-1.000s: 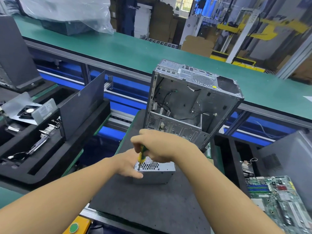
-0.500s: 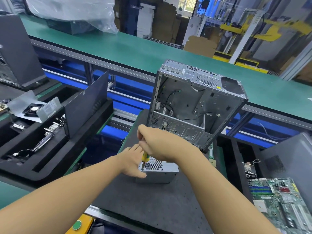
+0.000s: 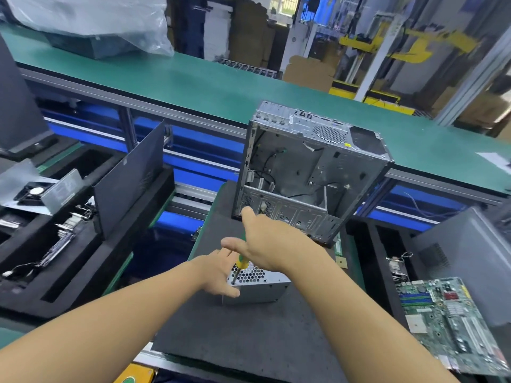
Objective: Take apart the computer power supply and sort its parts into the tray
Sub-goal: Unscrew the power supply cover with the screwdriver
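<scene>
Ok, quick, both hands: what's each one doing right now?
Left hand: grips the power supply at its left end.
Right hand: over the screwdriver handle, thumb and a finger straight; grip cannot be told.

No legible txt; motherboard [image 3: 453,330] markings, yellow case sticker [image 3: 349,145] too blurry (tiny).
</scene>
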### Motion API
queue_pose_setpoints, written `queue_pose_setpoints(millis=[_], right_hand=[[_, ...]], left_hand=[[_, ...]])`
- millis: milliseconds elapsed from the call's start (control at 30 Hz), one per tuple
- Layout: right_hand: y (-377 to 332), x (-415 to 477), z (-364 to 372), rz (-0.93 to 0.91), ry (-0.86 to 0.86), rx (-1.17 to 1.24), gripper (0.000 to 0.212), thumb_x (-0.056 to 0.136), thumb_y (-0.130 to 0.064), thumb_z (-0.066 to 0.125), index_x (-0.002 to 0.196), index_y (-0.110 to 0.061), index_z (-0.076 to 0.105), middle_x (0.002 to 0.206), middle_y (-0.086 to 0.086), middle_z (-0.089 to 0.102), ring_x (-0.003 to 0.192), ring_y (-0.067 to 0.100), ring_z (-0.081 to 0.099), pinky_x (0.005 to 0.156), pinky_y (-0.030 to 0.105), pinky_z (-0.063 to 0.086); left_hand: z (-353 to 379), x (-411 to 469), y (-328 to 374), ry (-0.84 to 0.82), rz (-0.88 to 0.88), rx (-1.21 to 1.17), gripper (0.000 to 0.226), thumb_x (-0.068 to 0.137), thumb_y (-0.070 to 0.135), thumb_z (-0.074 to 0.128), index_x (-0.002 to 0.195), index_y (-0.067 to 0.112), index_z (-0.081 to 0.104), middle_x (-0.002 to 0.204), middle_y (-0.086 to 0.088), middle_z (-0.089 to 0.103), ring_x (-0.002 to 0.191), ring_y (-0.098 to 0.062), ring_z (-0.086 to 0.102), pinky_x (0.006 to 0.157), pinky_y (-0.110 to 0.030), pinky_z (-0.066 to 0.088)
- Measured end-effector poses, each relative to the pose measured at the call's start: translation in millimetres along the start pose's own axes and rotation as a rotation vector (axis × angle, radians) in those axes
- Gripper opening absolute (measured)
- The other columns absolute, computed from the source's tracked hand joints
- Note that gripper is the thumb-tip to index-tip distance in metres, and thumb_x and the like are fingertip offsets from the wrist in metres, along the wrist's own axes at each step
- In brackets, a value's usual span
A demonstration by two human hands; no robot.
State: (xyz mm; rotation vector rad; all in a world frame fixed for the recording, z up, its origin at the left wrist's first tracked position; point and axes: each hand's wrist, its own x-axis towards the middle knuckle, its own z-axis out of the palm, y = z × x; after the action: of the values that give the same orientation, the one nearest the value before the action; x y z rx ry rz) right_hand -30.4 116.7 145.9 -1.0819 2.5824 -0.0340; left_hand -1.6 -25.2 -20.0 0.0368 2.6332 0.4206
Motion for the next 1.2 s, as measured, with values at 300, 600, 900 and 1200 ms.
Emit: queue_pose_setpoints(millis=[300,600,900,1200], right_hand=[[-9.9,8.2,-4.6,-0.029,0.021,-0.068,0.035,0.099,-0.047,0.051,0.107,-0.016,0.038,0.087,0.002,0.053,0.079,0.029,0.055,0.066,0.04,0.046],[-9.8,2.0,-12.6,-0.121,-0.054,0.035,0.02,0.094,-0.019,0.059,0.107,-0.021,0.045,0.108,-0.001,0.053,0.094,0.021,0.051,0.076,0.035,0.041],[-5.0,-2.9,-13.4,-0.177,-0.026,0.054,0.02,0.09,-0.025,0.065,0.106,-0.026,0.052,0.101,-0.01,0.051,0.093,0.015,0.047,0.074,0.03,0.037],[-11.4,-13.7,9.7,0.136,0.091,-0.136,0.058,0.094,-0.072,0.023,0.096,-0.019,0.045,0.085,0.0,0.056,0.081,0.028,0.056,0.069,0.04,0.045]], left_hand=[[7.4,11.2,-10.4,-0.055,0.042,0.066,0.06,0.08,0.068,0.058,0.107,0.016,0.044,0.139,-0.005,0.021,0.122,-0.031,0.037,0.097,-0.051,0.045],[0.5,4.2,-9.4,-0.01,0.152,-0.039,0.062,0.083,0.047,0.071,0.119,0.008,0.039,0.137,-0.007,0.022,0.117,-0.033,0.041,0.096,-0.049,0.046],[-10.2,2.5,-14.1,-0.004,0.4,-0.013,0.068,0.083,0.03,0.078,0.061,0.019,0.015,0.078,0.004,0.025,0.101,-0.037,0.044,0.074,-0.036,0.03],[4.9,25.1,-24.7,0.024,0.387,0.013,0.078,0.078,0.05,0.073,0.133,0.01,0.034,0.109,0.009,0.02,0.109,-0.028,0.042,0.093,-0.033,0.041]])
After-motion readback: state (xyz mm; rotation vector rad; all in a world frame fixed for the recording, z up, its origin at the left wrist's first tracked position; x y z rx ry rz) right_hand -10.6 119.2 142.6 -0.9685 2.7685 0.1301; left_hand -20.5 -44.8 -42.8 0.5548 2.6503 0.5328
